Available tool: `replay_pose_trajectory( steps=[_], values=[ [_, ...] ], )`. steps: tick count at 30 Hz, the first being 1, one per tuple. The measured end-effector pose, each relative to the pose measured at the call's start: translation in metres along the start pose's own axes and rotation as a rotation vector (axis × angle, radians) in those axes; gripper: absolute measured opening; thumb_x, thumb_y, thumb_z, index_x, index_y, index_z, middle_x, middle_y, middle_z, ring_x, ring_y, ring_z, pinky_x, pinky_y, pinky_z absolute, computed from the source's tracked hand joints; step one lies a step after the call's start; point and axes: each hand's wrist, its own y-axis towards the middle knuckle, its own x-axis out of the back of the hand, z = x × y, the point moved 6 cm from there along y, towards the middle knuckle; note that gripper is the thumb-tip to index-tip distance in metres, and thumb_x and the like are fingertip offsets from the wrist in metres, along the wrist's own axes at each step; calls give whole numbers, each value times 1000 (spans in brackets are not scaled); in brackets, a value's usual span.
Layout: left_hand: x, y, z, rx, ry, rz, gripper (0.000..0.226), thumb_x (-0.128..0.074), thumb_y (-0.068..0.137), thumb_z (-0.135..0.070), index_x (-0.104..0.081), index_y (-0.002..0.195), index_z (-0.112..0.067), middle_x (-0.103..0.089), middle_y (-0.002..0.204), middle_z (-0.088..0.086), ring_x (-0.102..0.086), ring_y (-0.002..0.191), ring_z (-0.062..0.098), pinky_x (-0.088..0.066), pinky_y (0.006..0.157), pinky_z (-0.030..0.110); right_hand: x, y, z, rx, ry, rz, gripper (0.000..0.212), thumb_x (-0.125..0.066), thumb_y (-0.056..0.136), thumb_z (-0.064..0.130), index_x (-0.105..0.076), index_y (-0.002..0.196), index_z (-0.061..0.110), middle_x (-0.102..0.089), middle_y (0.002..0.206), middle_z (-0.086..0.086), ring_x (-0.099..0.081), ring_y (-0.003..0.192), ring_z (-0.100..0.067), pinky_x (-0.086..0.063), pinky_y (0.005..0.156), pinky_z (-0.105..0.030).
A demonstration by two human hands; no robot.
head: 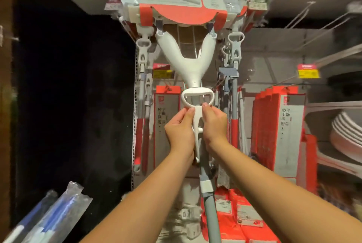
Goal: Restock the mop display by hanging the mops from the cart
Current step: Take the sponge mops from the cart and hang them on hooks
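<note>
The display wall [274, 50] is a dim store bay of wire hooks, hung mops and red boxes [278, 131]. You hold the mop [188, 62] upright at centre: your left hand [179, 131] and right hand [214, 123] are both closed, fingers pinched on the white plastic squeeze handle [196, 101] from either side. Its sponge head, in a red card sleeve, sits at the top row; whether it is hooked cannot be told. Release early and the smooth grey pole [209, 209] would likely slide down. More wrapped mops [54, 213] lie lower left.
</note>
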Motion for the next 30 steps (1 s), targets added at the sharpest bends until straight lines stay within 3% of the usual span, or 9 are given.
replay_pose_trajectory(
  steps=[4,7,9,13,16,20,30],
  values=[
    [-39,4,6,51,-63,51,13,-61,91,-7,-73,94,-12,-73,88,10,-66,81,20,-54,85,41,27,20,18,29,-42,-98,34,-54,72,44,-58,53,16,-60,60,-7,-54,63,-24,-46,63,-46],
    [-72,8,9,49,-87,85,15,-63,90,-6,-72,102,-4,-72,85,7,-65,78,17,-55,80,35,51,41,34,76,-24,-135,37,-57,85,30,-56,50,17,-58,52,3,-53,57,-18,-42,62,-36],
    [-94,11,9,24,-90,113,11,-63,90,-5,-72,94,-11,-72,79,1,-65,70,11,-56,71,27,66,59,42,105,-22,-153,42,-55,92,20,-53,50,17,-53,45,8,-48,49,-10,-38,60,-31],
    [-138,23,10,-40,-89,149,21,-64,88,-5,-71,76,-21,-71,67,-6,-64,63,10,-55,67,28,89,99,56,164,-36,-163,43,-55,86,34,-56,46,17,-53,48,6,-49,56,-15,-41,62,-37],
    [-174,31,10,-60,-111,181,22,-62,90,-7,-71,75,-20,-71,69,-2,-65,61,10,-54,60,23,104,133,67,186,-9,-134,44,-55,93,22,-53,49,17,-51,45,7,-47,50,-10,-39,61,-32],
    [-219,45,10,-102,-99,192,16,-63,90,-9,-72,79,-17,-72,78,7,-66,69,17,-56,69,33,124,177,84,219,-13,-137,43,-55,92,23,-54,50,17,-52,48,5,-46,53,-14,-38,62,-32],
    [-290,83,24,-130,-128,151,21,-66,88,-9,-68,70,-19,-69,69,3,-64,65,18,-55,67,32,148,258,95,248,26,-93,44,-56,92,21,-53,48,18,-52,50,3,-47,57,-17,-38,63,-32]
  ],
)
